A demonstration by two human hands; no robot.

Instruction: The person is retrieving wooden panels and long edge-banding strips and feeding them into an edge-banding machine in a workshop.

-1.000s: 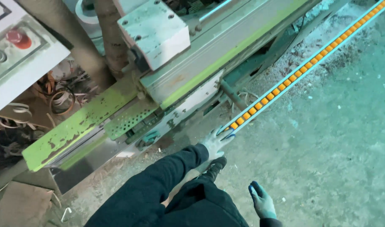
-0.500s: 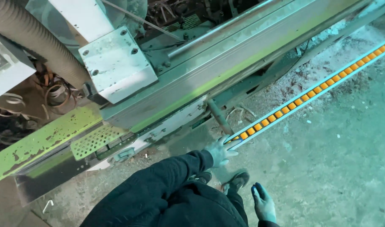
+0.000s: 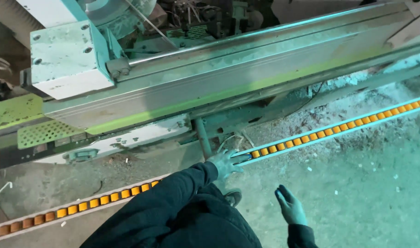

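Observation:
A long pale rail set with orange rollers (image 3: 338, 128) runs across the dusty floor from lower left to upper right. My left hand (image 3: 226, 163), in a light grey glove with a dark sleeve, lies on this roller rail with its fingers wrapped over the edge. My right hand (image 3: 290, 206), also gloved, hangs over the bare concrete below the rail, fingers apart and holding nothing. Another stretch of the roller rail (image 3: 81, 206) shows to the left of my arm. My shoe (image 3: 233, 197) peeks out beneath my left arm.
A big green and grey machine with a long metal beam (image 3: 228, 82) fills the upper half. A pale box-shaped housing (image 3: 67, 59) sits on its left end. A perforated green plate (image 3: 44, 133) lies below it. Sawdust and chips litter the floor (image 3: 357, 193).
The view has moved closer and to the right along the machine. My left hand stays on the roller rail. My right hand has drifted slightly outward, and more rail shows at lower left.

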